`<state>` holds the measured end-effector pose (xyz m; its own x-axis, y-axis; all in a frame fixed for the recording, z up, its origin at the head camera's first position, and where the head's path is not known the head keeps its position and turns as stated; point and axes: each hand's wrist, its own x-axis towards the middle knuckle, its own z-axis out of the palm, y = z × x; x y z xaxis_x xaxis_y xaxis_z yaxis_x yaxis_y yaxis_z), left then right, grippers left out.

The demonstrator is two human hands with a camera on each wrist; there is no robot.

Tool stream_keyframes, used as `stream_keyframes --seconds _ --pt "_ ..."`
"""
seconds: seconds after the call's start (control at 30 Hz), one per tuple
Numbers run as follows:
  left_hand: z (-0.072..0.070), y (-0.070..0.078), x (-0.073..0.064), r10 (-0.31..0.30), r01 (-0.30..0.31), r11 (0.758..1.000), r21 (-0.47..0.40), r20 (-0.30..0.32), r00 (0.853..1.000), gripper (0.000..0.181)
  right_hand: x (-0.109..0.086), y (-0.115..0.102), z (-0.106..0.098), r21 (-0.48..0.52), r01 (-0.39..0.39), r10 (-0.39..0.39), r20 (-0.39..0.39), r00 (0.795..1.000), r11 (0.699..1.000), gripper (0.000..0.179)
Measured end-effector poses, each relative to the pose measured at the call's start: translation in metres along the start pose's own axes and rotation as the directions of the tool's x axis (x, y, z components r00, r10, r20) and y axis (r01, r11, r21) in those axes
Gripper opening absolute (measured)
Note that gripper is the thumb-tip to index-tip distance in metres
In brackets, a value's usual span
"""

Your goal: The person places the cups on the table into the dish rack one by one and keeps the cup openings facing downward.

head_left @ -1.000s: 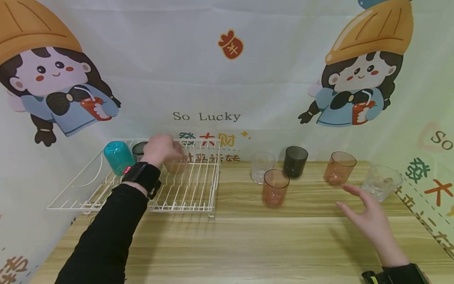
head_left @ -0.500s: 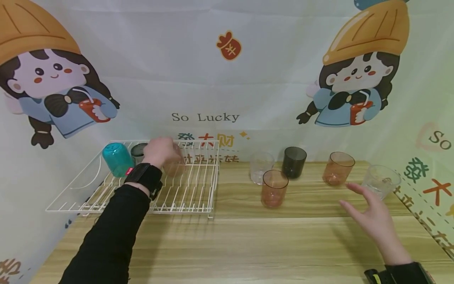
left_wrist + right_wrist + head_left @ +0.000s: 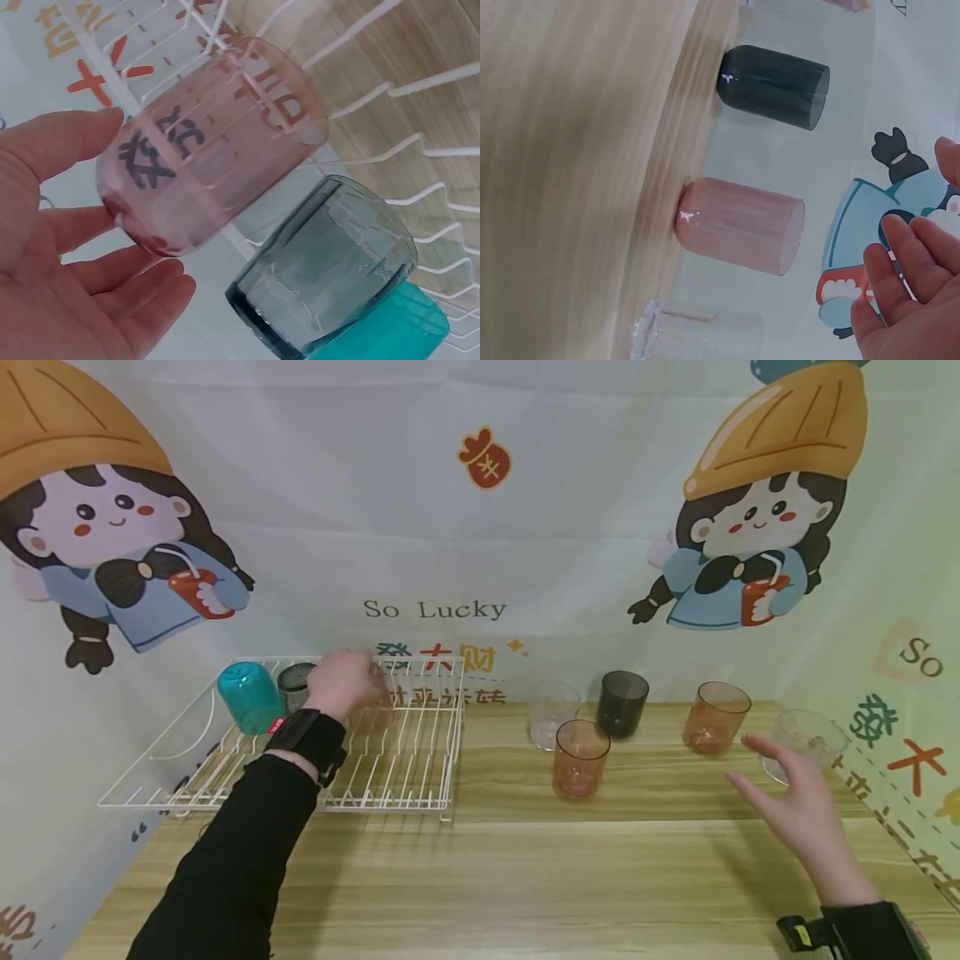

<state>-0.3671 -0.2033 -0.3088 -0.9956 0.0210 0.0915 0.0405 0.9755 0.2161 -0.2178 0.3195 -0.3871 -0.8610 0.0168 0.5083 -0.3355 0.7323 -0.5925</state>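
Note:
In the head view my left hand (image 3: 345,683) is over the white wire rack (image 3: 405,806), at a pink glass (image 3: 375,706) turned upside down. In the left wrist view the thumb and fingertips spread loosely around the base of this pink glass (image 3: 217,142). A smoky grey glass (image 3: 330,262) and a teal cup (image 3: 251,697) stand inverted beside it in the rack. My right hand (image 3: 802,814) hovers over the table at the right, thumb and fingers apart, holding nothing. A clear glass (image 3: 810,739) overlaps its fingertips in the head view, with an amber-pink glass (image 3: 716,718) near.
Left of these two, a dark glass (image 3: 622,703), another clear glass (image 3: 553,717) and another amber-pink glass (image 3: 581,760) stand upright on the wooden table (image 3: 525,877). A printed cloth (image 3: 570,527) hangs close behind the rack and the glasses.
My right hand has drifted slightly to the right toward the clear glass. My left hand has stayed at the pink glass in the rack with hardly any movement.

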Motion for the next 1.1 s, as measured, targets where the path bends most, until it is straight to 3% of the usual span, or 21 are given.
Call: stream_keyframes --seconds 0.37,0.77,1.1 --pt "-0.011 0.004 -0.010 0.036 -0.036 0.999 0.004 -0.004 0.999 0.051 0.008 0.000 -0.007 -0.052 0.005 -0.007 -0.031 0.999 0.999 0.049" --pt "-0.019 0.009 -0.019 0.091 -0.091 0.996 0.010 -0.030 0.995 0.048 0.014 -0.003 -0.011 -0.052 0.019 -0.019 -0.013 1.000 0.998 0.050" --pt "-0.032 0.009 -0.029 0.127 -0.127 0.991 -0.037 0.005 0.992 0.073 0.019 -0.003 -0.015 -0.072 0.026 -0.026 -0.008 1.000 0.997 0.051"
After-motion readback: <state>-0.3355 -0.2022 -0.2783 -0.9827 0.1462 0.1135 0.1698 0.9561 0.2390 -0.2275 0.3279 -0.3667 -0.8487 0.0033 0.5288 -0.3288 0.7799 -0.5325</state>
